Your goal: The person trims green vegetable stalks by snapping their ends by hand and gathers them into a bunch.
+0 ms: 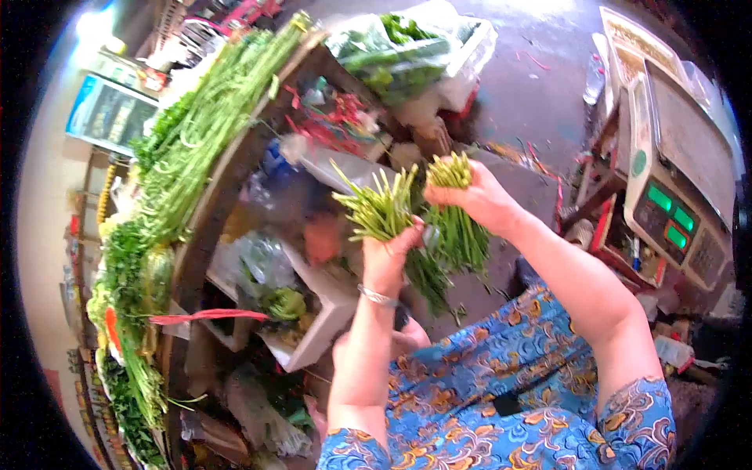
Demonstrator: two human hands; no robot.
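My left hand (390,252) is closed round a bunch of leafy greens (379,205), its pale cut stem ends fanned unevenly upward. Close beside it, my right hand (489,197) grips a second bunch of green stems (450,172), packed tighter with the cut ends more level. Long dark green parts of both bunches hang below the hands, partly overlapping, so I cannot tell whether they touch. A bracelet (377,296) circles my left wrist. Both bunches are held up in front of my body, above the floor.
Heaped greens (211,141) lie along a wooden-edged stand on the left. Beneath are a white foam box (313,329) and red ties (337,121). A plastic bag of greens (399,59) stands ahead. On the right is a scale (666,196) with lit green digits.
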